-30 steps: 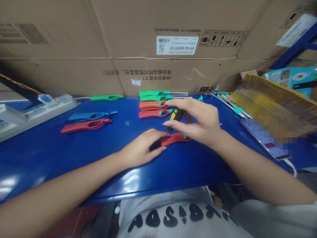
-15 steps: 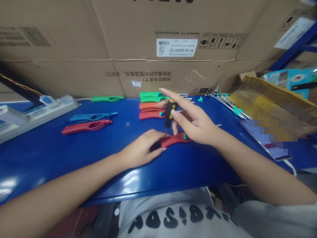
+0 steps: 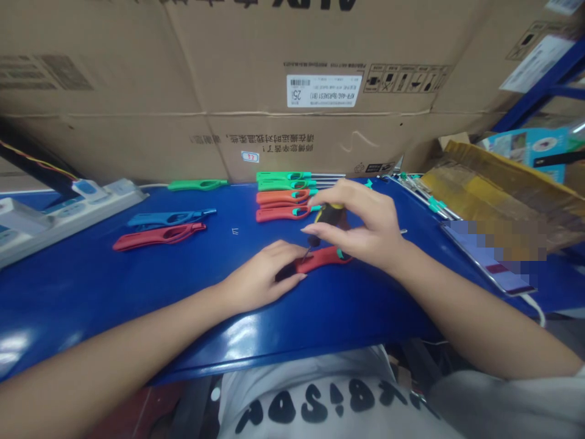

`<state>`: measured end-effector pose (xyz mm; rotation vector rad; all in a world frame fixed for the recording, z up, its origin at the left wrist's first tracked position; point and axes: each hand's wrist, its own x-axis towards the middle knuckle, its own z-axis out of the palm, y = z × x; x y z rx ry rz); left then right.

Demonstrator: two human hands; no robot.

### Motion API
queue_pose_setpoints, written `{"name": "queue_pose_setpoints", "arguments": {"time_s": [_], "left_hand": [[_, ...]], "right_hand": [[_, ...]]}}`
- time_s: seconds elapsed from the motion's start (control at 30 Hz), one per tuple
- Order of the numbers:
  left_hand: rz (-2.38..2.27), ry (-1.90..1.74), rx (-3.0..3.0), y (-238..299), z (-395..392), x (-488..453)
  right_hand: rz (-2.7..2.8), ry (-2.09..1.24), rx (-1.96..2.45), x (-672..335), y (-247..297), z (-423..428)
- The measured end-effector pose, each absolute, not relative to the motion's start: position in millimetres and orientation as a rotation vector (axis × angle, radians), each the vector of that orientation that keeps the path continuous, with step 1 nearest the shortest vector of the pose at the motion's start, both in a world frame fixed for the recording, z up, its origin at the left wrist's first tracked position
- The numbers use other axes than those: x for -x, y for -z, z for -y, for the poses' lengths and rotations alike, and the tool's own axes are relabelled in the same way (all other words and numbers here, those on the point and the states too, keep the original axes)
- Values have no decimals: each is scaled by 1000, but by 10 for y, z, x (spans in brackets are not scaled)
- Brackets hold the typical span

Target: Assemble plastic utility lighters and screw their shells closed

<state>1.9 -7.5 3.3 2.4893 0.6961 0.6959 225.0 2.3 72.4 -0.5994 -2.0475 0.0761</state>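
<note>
A red stick lighter [image 3: 321,259] lies on the blue table. My left hand [image 3: 262,274] is closed round its left end, with the thumb on the near side and the fingers on the far side. My right hand [image 3: 372,228] grips a screwdriver [image 3: 329,214] by its black and yellow handle. Its shaft leans down to the left, the tip at the lighter's body near my left fingertips. My right wrist hides the lighter's far right end. Beyond my hands lie green lighters [image 3: 278,176], an orange lighter [image 3: 280,196] and another red lighter [image 3: 276,213] in a row.
On the left lie a blue lighter shell [image 3: 153,217], a red lighter shell [image 3: 155,236] and a green one [image 3: 194,184] beside a power strip [image 3: 68,213]. Small screws [image 3: 234,231] lie mid-table. A phone [image 3: 489,259], metal rods [image 3: 427,198] and a cardboard box [image 3: 256,91] border the area.
The screwdriver has gone from nearly upright to tilted, its handle leaning right. My right fingers have curled closer round the handle. My left hand and the lighter have stayed in place.
</note>
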Motion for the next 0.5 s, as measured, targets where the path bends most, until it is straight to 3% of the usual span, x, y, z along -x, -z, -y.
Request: {"name": "queue_pose_setpoints", "arguments": {"time_s": [0.07,0.2,0.4,0.5], "left_hand": [[-687,-701,-2482,-29,71,-19],[-693,-693,-2479,-40,73,-21],[-695,-702,-2489,-39,72,-20],[-692,-698,-2472,-27,66,-19]], "right_hand": [[2056,-54,595,-2260,-716,-18],[2114,-493,574,-2245,-700,3],[2053,-14,532,-2228,-712,29],[2093,-271,605,-2228,-728,47]]}}
